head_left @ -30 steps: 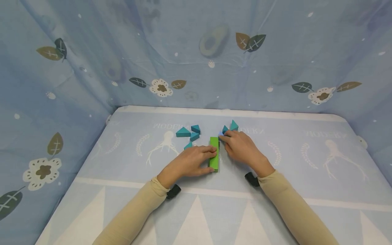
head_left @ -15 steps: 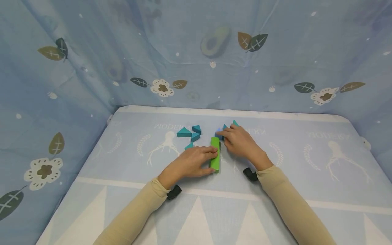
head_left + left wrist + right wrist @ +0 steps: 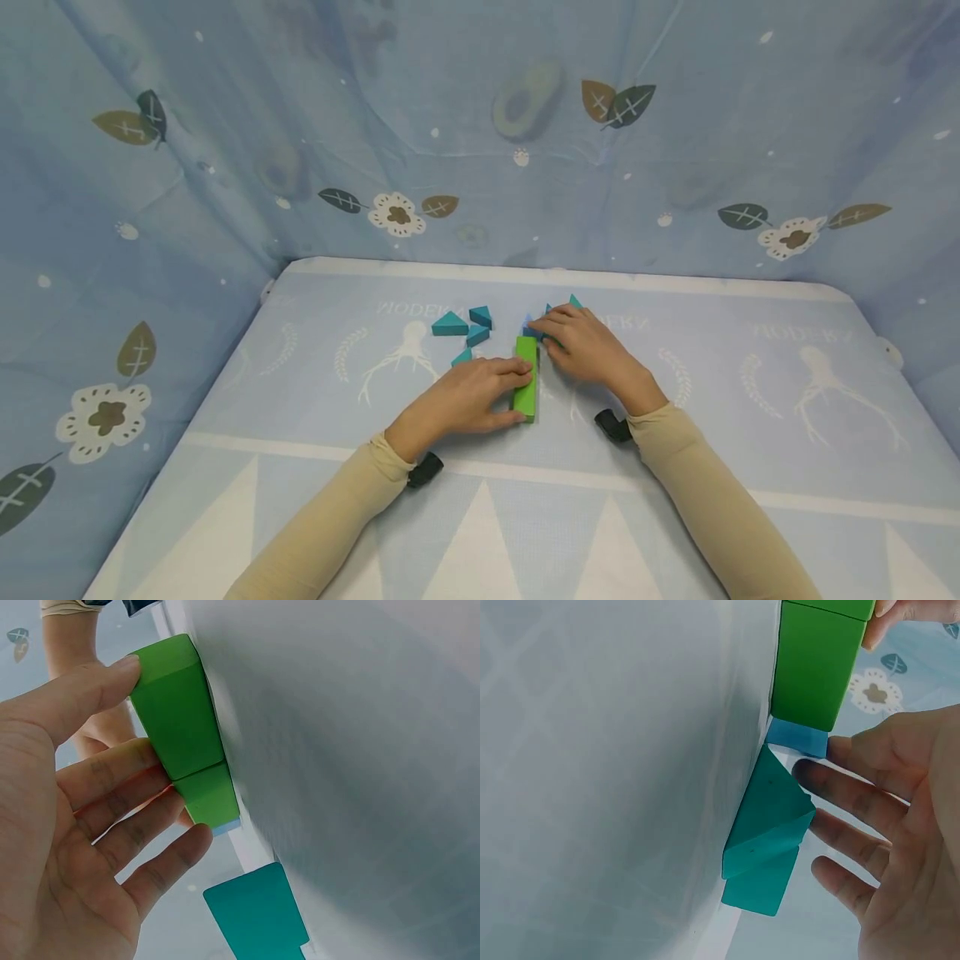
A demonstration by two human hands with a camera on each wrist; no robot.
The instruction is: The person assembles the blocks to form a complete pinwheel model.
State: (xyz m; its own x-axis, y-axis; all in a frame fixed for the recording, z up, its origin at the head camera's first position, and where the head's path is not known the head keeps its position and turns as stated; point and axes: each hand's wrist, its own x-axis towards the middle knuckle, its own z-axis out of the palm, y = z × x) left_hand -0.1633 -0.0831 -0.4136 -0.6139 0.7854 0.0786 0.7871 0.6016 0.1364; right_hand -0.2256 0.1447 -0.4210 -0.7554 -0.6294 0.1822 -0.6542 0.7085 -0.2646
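Note:
Two green blocks (image 3: 526, 379) lie end to end in a row; their seam shows in the left wrist view. My left hand (image 3: 472, 396) rests on them, thumb at the near end and fingertips along the upper edge. A blue triangular block (image 3: 527, 328) stands at the row's far end, overlapping it in the right wrist view. My right hand (image 3: 585, 346) has its fingertips against this blue block's right side, with the fingers mostly extended. Two teal triangular blocks (image 3: 769, 802) sit close by, under and beyond the right fingers. The right hand partly hides them in the head view.
Several more teal triangular blocks (image 3: 450, 323) lie to the left of the green row, one partly behind my left hand. The patterned table (image 3: 720, 375) meets a blue floral curtain (image 3: 480, 125) along its back and sides.
The right fingers have slid the blue triangular block left to the far end of the green blocks. My left hand stays on the green blocks.

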